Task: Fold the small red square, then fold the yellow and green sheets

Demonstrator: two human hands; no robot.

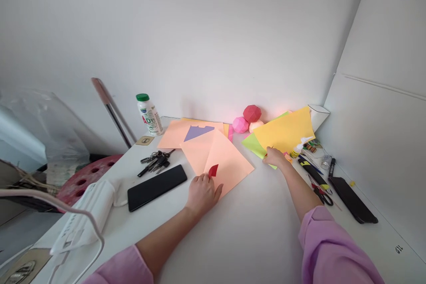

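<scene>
My left hand [202,193] rests on a folded peach paper sheet [231,162], thumb apart from the other fingers. A small red paper piece [213,171] stands up at its fingertips. Further right, my right hand [275,158] has its fingers closed at the lower edge of a green sheet [254,145] and a yellow sheet [288,131]; what they pinch is too small to make out. A glue bottle [295,151] with a white nozzle lies just right of that hand. Behind the sheets sit faceted paper balls, one dark red [252,113] and one pink [240,125].
A black phone [157,187], keys [155,162] and a white bottle [149,115] with a green cap stand or lie left. A power strip [84,217] is nearer. On the right are a cutter [313,172], scissors [322,195] and a black case [353,199].
</scene>
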